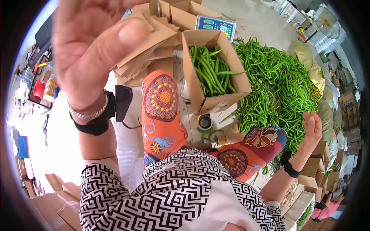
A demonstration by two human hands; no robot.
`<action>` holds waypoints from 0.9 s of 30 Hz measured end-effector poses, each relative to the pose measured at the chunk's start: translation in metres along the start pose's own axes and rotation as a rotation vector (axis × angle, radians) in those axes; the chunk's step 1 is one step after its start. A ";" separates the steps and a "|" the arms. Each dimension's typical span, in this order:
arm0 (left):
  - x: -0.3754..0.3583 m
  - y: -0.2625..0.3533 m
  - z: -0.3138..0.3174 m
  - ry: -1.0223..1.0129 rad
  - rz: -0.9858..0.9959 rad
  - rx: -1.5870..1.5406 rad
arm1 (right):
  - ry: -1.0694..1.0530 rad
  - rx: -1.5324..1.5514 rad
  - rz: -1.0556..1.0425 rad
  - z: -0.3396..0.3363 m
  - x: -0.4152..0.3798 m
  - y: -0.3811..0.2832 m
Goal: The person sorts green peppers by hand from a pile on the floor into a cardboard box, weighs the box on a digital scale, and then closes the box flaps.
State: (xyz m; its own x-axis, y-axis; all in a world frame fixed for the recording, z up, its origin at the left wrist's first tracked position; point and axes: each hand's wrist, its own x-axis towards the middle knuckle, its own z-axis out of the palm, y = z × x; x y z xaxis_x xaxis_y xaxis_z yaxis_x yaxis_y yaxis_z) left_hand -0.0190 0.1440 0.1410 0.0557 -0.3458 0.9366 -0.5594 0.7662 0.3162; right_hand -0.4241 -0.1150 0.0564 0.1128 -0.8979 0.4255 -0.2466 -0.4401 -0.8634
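Left hand (90, 50) up near the camera, fingers loose, holding nothing. Right hand (313, 129) half-curled, empty, beside the green pepper pile (277, 84). Box of peppers (214, 71) between.

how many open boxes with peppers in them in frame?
1: the open cardboard box of green peppers, upper centre below the scale, beside the loose pepper pile. Others may be hidden behind the raised left hand.

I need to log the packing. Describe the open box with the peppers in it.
The cardboard box is plain brown corrugated card, its top flaps open and standing up. It sits tilted in front of the scale, beside the heap of green peppers. Long green peppers partly fill it, lying lengthwise. Neither hand touches it.
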 end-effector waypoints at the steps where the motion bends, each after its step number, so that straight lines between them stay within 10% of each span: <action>1: -0.016 0.001 -0.004 0.110 -0.187 0.010 | -0.037 0.020 -0.022 0.005 0.001 -0.004; 6: -0.105 -0.013 -0.035 0.321 -0.910 0.083 | -0.158 0.023 -0.051 0.050 0.003 -0.028; 11: -0.183 -0.026 -0.033 0.409 -1.137 0.060 | -0.345 -0.012 -0.069 0.113 -0.002 -0.024; 17: -0.209 -0.019 -0.025 0.473 -1.193 -0.031 | -0.835 -0.582 -0.895 0.204 -0.024 0.050; 20: -0.210 -0.009 -0.030 0.513 -1.181 -0.007 | -1.092 -0.675 -0.328 0.228 -0.003 0.067; 27: -0.207 0.007 -0.027 0.627 -1.191 0.097 | -1.165 -0.577 -0.332 0.244 0.038 0.097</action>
State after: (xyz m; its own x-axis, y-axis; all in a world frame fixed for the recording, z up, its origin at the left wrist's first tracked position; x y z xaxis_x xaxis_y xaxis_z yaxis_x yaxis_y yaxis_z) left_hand -0.0124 0.2358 -0.0462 0.8952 -0.4453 0.0208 0.0395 0.1258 0.9913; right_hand -0.2090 -0.1932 -0.0771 0.9231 -0.3601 -0.1351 -0.3831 -0.8299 -0.4055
